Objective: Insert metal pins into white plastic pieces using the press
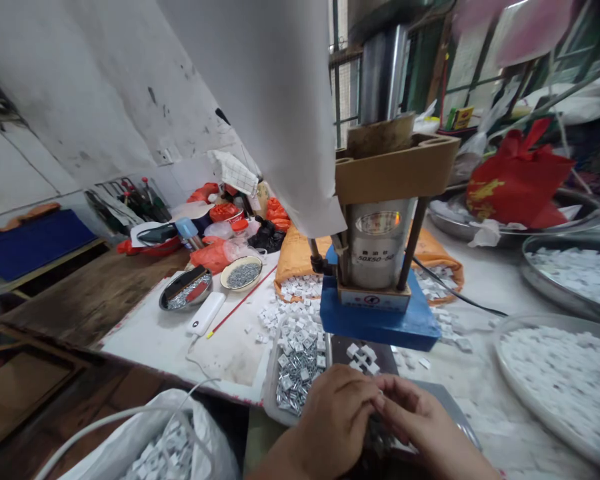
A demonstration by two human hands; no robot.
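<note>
At the desk's near edge, your left hand (333, 417) and right hand (420, 420) are pinching together over small white-and-metal square clips (300, 367); whether they're clamping one, I cannot tell. These look light, stiff, sharp-pronged: pinch by the plastic sides.

Hands (375, 417) meet below press (380, 227)

Soft window daylight — blurred, warped edges.

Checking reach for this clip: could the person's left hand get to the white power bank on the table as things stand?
Probably yes. The left hand is at the near table edge, and the power bank lies to its left on bare tabletop; only a thin white cable lies between.
</note>
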